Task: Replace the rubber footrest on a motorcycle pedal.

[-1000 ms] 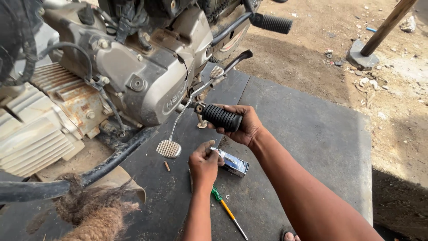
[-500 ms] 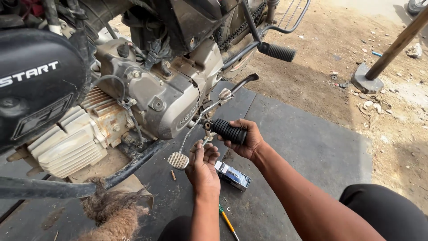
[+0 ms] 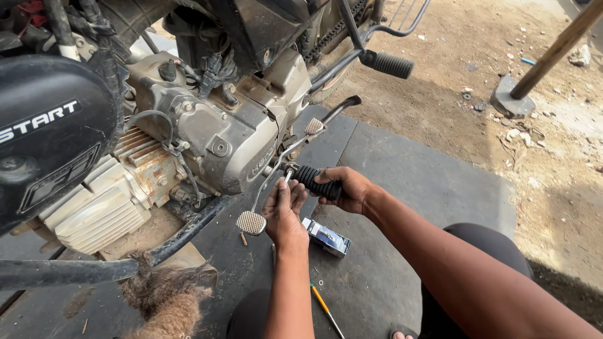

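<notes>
Clearly, the right hand (image 3: 348, 188) is closed around a black rubber footpeg (image 3: 319, 182) with a ribbed, round shape; its fingers wrap it firmly, and the peg sticks out low at the side of the motorcycle engine (image 3: 213, 135). The left hand (image 3: 284, 213) is just beside it, at the inner end of the peg, with the fingers bent close together near a thin metal gear lever (image 3: 276, 169); I cannot tell if they pinch something small. The lever is a slim, bright rod with a checkered metal pad (image 3: 251, 222) at its lower end and a second small pad (image 3: 314, 127) at its upper end. The engine case is dull grey metal, dusty and oily, with ribbed cooling fins (image 3: 94, 213) at the left that show rust. Under the hands lies a dark, flat rubber mat (image 3: 408, 182), a little dusty, and beyond it the ground (image 3: 490, 56) is dry sandy earth with small stones. On the mat, near the left wrist, lies a small rectangular box (image 3: 326, 237), blue and silver; its content is not visible. A screwdriver (image 3: 323, 307) with a yellow and green handle lies close to the left forearm. A bunch of brown, rough fibre (image 3: 166, 301) lies at the lower left.
</notes>
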